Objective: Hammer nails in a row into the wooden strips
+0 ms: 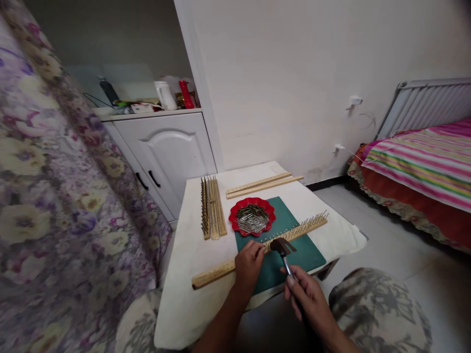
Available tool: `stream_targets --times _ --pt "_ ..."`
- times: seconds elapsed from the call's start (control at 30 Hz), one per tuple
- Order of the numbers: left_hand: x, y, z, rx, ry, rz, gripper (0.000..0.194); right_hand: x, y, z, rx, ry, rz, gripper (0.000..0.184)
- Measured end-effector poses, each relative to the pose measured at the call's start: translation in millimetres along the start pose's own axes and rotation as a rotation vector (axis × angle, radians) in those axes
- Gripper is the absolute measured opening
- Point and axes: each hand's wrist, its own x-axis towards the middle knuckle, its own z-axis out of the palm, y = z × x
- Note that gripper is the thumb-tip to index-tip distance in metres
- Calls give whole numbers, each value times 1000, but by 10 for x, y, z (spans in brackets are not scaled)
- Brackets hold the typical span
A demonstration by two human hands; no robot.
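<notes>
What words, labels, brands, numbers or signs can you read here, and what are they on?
None can be read.
The hammer, red bowl, green mat and wooden strip show no legible lettering.
Any marks on the white jug are too small and blurred to read.

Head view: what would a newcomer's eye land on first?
Probably the red bowl of nails at the far left corner of the green mat. Nearer, the right hand grips a hammer beside a wooden strip whose right half bristles with nails. A floral curtain fills the left.
</notes>
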Motion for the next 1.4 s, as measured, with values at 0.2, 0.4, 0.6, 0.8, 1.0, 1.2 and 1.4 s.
stream_targets --times 0.2,0.4,0.6,0.8,1.0,1.2,1.4 --pt "-3 -12 8 -6 -7 -4 21 73 -156 101 -84 -103 -2 31" --pt "-1 -20 7 -37 16 -26 19 115 -207 129 -171 -116 -14 29" --pt "-5 -28 6 -38 13 -22 19 133 -168 120 -198 -116 -27 27" --pt "-16 -37 10 -29 17 -22 19 130 -205 115 -197 -127 -4 28" --pt "-17 -42 5 -46 -17 -60 19 85 -171 100 -144 -127 12 29" --pt "-66 -87 -92 -119 -37 -19 18 -36 76 56 -86 -153 101 40" --pt "118 -137 -420 49 49 3 16 -13 415 14 -155 -266 49 44"
